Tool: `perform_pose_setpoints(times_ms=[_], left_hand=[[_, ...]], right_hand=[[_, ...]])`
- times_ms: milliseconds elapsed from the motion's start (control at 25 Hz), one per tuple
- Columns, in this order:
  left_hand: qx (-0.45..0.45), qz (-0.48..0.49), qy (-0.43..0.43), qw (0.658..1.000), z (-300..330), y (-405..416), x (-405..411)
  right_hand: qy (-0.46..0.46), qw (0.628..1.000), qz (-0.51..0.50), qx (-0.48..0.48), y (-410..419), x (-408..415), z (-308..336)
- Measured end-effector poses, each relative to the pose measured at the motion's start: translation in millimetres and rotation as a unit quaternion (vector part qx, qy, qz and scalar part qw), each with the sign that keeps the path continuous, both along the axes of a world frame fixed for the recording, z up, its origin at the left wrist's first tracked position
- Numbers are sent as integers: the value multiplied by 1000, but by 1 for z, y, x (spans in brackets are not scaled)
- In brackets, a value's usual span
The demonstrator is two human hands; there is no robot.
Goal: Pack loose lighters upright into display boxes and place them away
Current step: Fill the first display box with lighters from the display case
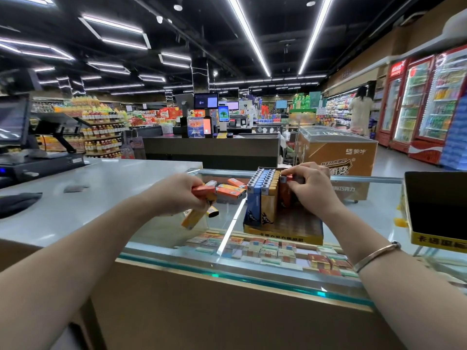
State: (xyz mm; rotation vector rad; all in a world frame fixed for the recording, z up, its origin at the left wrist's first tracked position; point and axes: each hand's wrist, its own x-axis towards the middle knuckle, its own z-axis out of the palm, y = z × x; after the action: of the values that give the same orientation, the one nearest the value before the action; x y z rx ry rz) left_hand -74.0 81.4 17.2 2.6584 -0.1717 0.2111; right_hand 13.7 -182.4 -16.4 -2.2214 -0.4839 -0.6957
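Chest freezer, far right: brand "蒙牛" in white on its orange side. Yellow strip on black display box, near right: "卡通国". Front strip of lighter display box: characters present, too blurred to read.

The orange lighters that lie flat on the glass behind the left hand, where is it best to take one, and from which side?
Probably from above, pinching one orange lighter across its two long narrow sides near the middle. It lies flat on the glass counter, so its underside cannot be reached. The nearest one has free space toward the display box. The left hand already holds several lighters.
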Motion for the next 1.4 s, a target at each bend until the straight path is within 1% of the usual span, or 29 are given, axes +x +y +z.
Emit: perform_pose_setpoints(times_ms=[80, 120, 200, 280, 360, 400, 480, 520, 600, 720, 800, 840, 960, 1040, 1120, 1160, 1240, 1320, 1400], left_hand=[[-103, -39, -54, 992, 11, -12, 5], [-165, -52, -83, 981, 17, -18, 7], [-294, -61, -128, 945, 26, -32, 14], [-406, -63, -133, 902, 31, -49, 21], [-488, -83, -128, 859, 32, -67, 28], [-507, -98, -136, 845, 30, -75, 31], [-491, -136, -184, 841, 28, -90, 37], [-473, -165, -213, 839, 27, -97, 39], [-444, -212, -264, 829, 26, -109, 42], [-418, -212, -327, 821, 21, -117, 43], [-427, -227, -338, 807, 16, -115, 45], [-429, -237, -336, 804, 13, -113, 47], [-410, -245, -343, 809, 7, -108, 51], [-389, -230, -359, 816, 4, -102, 54], [-357, -176, -379, 835, 0, -97, 61], [-355, -144, -378, 843, -1, -95, 65], [-393, -102, -348, 845, -4, -93, 69], [-440, -85, -321, 834, -6, -92, 72], [-456, -70, -306, 833, -6, -91, 74]], right_hand=[[4, 1000, 0, 0, 0, -1, 1], [8, 1000, -6, -3, 0, 0, 2], [21, 999, -24, -18, 0, 0, 3], [30, 998, -39, -38, 1, -2, 4], [5, 997, -64, -47, 2, -3, 6], [-26, 997, -69, -32, 2, -5, 9], [-95, 994, -16, 55, 3, -11, 17], [-115, 988, 27, 101, 3, -15, 22], [-131, 977, 83, 146, 3, -22, 31], [-138, 968, 122, 172, -1, -28, 40], [-114, 964, 159, 179, -1, -32, 41], [-94, 966, 176, 168, 1, -33, 41], [-45, 969, 210, 119, 6, -34, 38], [-37, 967, 218, 130, 6, -35, 38], [-26, 961, 204, 184, 0, -32, 39], [-17, 959, 184, 214, -4, -30, 39], [-1, 956, 145, 257, -11, -26, 40], [10, 948, 129, 291, -17, -21, 39], [14, 937, 118, 329, -20, -17, 37]])
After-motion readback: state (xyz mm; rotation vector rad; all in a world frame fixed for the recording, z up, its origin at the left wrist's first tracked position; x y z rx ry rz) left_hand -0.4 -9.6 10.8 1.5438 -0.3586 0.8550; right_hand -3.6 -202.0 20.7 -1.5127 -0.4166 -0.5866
